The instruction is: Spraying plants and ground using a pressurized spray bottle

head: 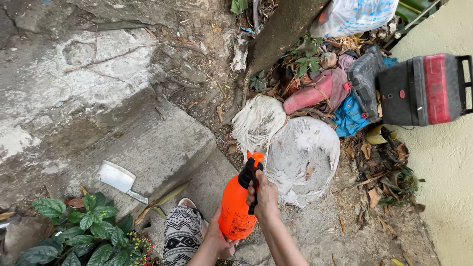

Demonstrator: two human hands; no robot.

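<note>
Two hands on one orange spray bottle (pixel 236 207), head view only. Right hand (pixel 265 196) is wrapped around the black pump handle (pixel 250 178) at the top, fingers clamped on it. Left hand (pixel 217 241) cups the bottle's lower side and base, closed against it. Bottle sits low centre in the frame, just beside the patterned knee (pixel 182 236), above the concrete ground.

Doing this well, my read: keep the lower hand firm so the bottle does not twist, and work the handle straight along the bottle's axis rather than sideways.

Long axis runs from the base, lower left by the left hand, up to the orange cap (pixel 256 157), tilted slightly right of upright. Top end points toward the dusty grey sack (pixel 305 162). Cannot tell which way the nozzle itself faces.

Around it: cleaver (pixel 118 180) lying on the concrete step well to the left, green plant (pixel 84 231) bottom left, red and black case (pixel 423 88) top right.
</note>
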